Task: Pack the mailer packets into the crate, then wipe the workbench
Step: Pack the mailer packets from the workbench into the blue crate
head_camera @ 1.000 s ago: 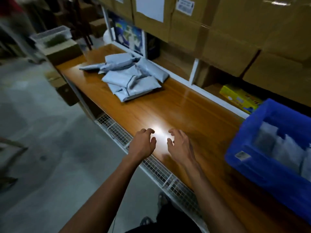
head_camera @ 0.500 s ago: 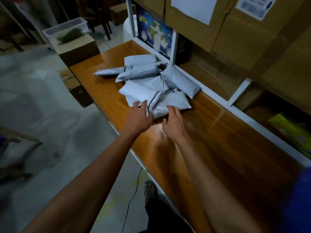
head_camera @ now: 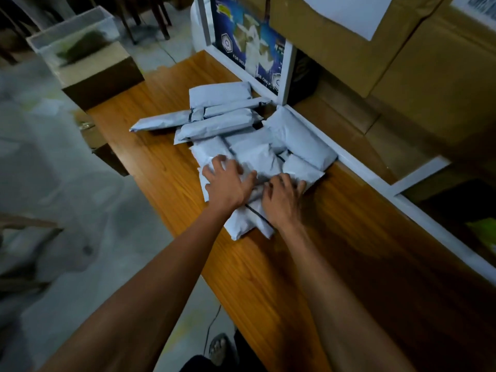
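A pile of several grey mailer packets (head_camera: 295,135) lies on the wooden workbench (head_camera: 335,251), pushed against the white shelf frame. My left hand (head_camera: 228,183) rests palm down on the near-left packets with its fingers spread. Just to its right, my right hand (head_camera: 283,201) sits on the nearest packet (head_camera: 243,224), its fingers curled down into the packet so that the fingertips are hidden. The blue crate is out of view.
A white shelf frame (head_camera: 357,167) runs along the back of the bench, with large cardboard boxes (head_camera: 402,63) behind it and a blue poster (head_camera: 249,47). A clear bin on a brown box (head_camera: 88,63) stands past the bench's far end. Grey floor lies to the left.
My view has swung left, away from the blue crate and onto the packet pile. Both hands have moved from the bare bench top onto the nearest packets.
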The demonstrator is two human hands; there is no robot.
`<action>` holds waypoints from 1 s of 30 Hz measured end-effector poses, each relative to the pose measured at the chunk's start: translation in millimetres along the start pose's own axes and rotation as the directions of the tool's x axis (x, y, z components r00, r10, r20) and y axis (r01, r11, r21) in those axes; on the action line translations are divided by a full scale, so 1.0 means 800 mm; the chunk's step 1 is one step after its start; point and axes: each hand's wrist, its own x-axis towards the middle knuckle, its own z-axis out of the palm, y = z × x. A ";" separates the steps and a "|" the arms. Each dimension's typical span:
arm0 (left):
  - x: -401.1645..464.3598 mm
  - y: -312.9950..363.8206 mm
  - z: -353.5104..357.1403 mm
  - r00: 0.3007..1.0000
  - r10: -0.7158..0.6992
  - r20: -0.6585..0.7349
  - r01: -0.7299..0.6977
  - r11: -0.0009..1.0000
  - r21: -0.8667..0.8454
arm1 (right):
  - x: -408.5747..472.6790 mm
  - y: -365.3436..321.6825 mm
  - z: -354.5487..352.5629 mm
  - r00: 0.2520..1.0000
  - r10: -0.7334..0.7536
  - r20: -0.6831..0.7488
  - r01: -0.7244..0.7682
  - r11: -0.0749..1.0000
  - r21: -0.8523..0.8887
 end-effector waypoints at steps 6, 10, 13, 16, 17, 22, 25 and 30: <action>0.011 -0.014 0.001 0.992 0.049 -0.115 -0.040 0.996 0.080 | -0.003 0.018 -0.009 0.965 0.091 -0.246 -0.086 0.996 0.032; 0.033 -0.012 0.008 0.999 -0.028 0.037 0.026 0.998 0.053 | 0.003 0.018 0.005 0.975 0.199 -0.100 -0.196 0.980 0.043; 0.030 -0.011 0.006 0.998 0.023 0.061 -0.028 0.997 0.075 | 0.002 0.021 0.003 0.984 0.171 -0.053 -0.171 0.985 0.003; 0.008 -0.010 0.011 0.993 0.120 0.017 -0.121 0.989 0.089 | -0.005 0.026 0.003 0.978 0.183 -0.101 -0.182 0.983 0.016; 0.004 -0.010 0.016 0.989 0.145 0.020 -0.146 0.984 0.103 | -0.004 0.029 0.005 0.978 0.187 -0.096 -0.186 0.982 0.023; 0.015 -0.014 0.039 0.984 0.163 0.073 -0.170 0.980 0.102 | -0.005 0.045 0.015 0.981 0.141 -0.136 -0.147 0.989 -0.034; 0.008 -0.012 0.039 0.982 0.167 0.090 -0.178 0.975 0.132 | -0.022 0.051 0.020 0.976 0.139 -0.165 -0.148 0.988 -0.046; -0.044 -0.013 0.037 0.965 0.224 0.134 -0.253 0.933 0.257 | -0.074 0.062 0.024 0.967 0.167 -0.194 -0.182 0.982 -0.058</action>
